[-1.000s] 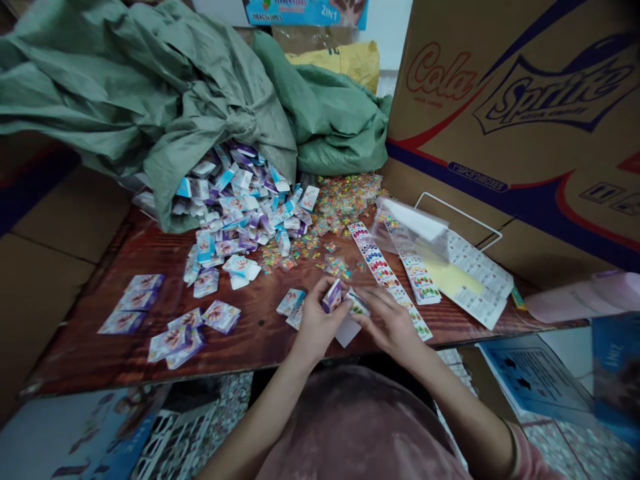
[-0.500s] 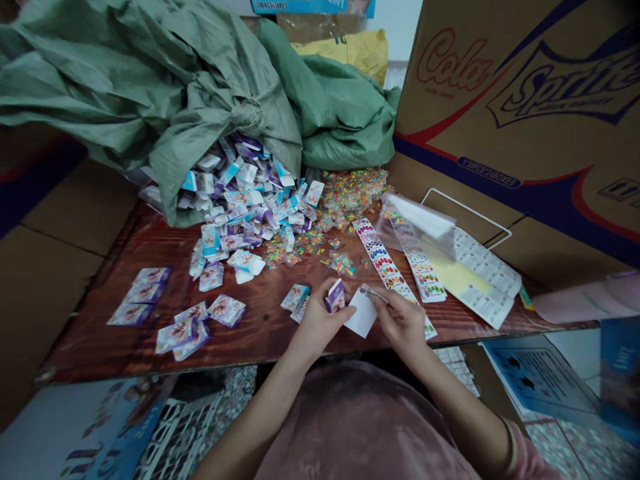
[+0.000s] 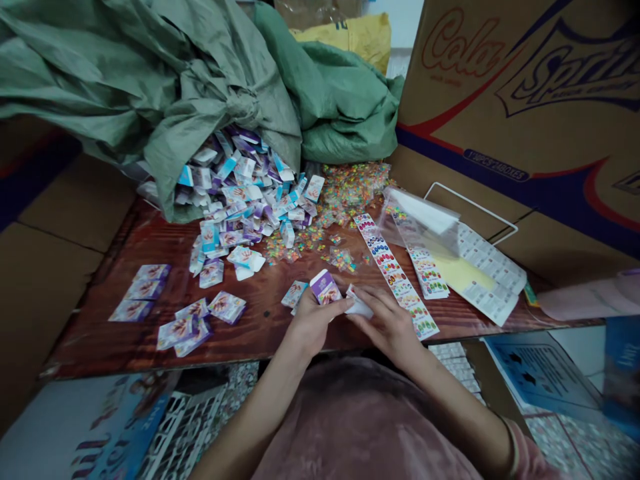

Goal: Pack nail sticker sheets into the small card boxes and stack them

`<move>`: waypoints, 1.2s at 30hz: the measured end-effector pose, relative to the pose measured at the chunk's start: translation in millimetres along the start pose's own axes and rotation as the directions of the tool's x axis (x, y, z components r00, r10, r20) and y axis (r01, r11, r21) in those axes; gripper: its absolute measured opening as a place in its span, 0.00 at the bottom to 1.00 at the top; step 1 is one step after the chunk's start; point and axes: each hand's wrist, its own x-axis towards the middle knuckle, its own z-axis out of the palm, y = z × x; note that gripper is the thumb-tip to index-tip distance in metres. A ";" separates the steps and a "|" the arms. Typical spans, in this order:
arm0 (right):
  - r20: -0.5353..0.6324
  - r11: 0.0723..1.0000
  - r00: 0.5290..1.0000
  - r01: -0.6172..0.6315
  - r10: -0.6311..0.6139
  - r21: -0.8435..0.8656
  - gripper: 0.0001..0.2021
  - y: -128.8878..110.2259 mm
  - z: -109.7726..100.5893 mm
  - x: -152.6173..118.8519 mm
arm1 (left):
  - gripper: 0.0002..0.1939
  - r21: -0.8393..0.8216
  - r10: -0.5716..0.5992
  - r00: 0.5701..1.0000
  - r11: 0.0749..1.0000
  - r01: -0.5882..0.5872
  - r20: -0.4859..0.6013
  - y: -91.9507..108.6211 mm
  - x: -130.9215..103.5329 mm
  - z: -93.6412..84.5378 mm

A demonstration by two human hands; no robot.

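My left hand (image 3: pixel 311 325) grips a small purple and white box (image 3: pixel 325 287), its printed face turned up. Folded between the fingers of my right hand (image 3: pixel 387 320) is a white paper slip (image 3: pixel 359 305), its left edge meeting my left thumb. Just behind my left hand lies a small blue box (image 3: pixel 294 293), partly covered by the hand. A sticker strip (image 3: pixel 397 273) with colourful rows runs beside my right hand. Further back are loose small candy-coloured packets (image 3: pixel 343 259).
Many small cartons (image 3: pixel 245 213) spill from a green sack (image 3: pixel 220 100). Packed purple boxes (image 3: pixel 184 327) lie at the left. Printed sheets (image 3: pixel 487 273) and a clear plastic sleeve (image 3: pixel 420 223) lie at the right, before a large cardboard carton (image 3: pixel 500 160). The wooden table's front edge (image 3: pixel 150 365) is near me.
My right hand has moved left towards the box and folded the paper slip, which was flat before. The box in my left hand has tilted so its purple face shows more.
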 end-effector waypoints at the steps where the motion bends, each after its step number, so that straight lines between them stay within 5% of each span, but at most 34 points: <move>1: 0.009 0.998 1.000 -0.026 0.025 0.054 0.24 0.8 -0.2 1.4 | 0.17 -0.004 -0.008 1.000 1.000 0.008 0.011 0.3 -1.1 -1.1; 8: 0.033 0.882 0.934 -0.348 0.357 0.316 0.09 7.8 4.5 1.1 | 0.16 0.170 0.078 0.997 0.983 -0.072 -0.026 -12.4 -3.4 -7.3; 16: 0.202 0.815 0.873 -0.487 0.443 0.315 0.12 8.9 2.7 0.0 | 0.12 0.441 0.167 0.985 0.882 -0.164 0.031 -18.5 -4.4 -12.8; 20: -0.010 0.821 0.879 -0.442 0.478 0.360 0.11 12.9 -8.8 11.2 | 0.17 0.730 0.214 0.974 0.654 -0.201 0.076 -19.4 -7.7 -14.3; 23: -0.058 0.902 0.934 -0.323 0.353 0.285 0.10 5.9 -13.7 20.3 | 0.23 0.888 0.223 0.966 0.408 -0.212 0.128 -21.1 -10.8 -14.2; 27: 0.048 0.977 0.977 -0.207 0.209 -0.043 0.10 -4.3 -12.6 25.0 | 0.16 0.938 0.347 0.913 0.188 -0.290 0.213 -25.0 -14.1 -16.0; 31: 0.268 0.972 0.935 -0.217 0.234 -0.092 0.11 -4.9 -13.3 26.2 | 0.15 0.950 0.399 0.874 0.026 -0.312 0.276 -30.0 -18.2 -19.4; 34: 0.442 0.982 0.879 -0.187 0.179 -0.027 0.11 -2.8 -15.1 28.5 | 0.15 0.955 0.335 0.899 -0.006 -0.297 0.282 -33.2 -19.9 -20.8; 36: 0.437 0.986 0.885 -0.162 0.164 -0.043 0.10 1.0 -14.6 30.1 | 0.13 0.950 0.272 0.917 0.022 -0.310 0.293 -34.4 -18.9 -21.4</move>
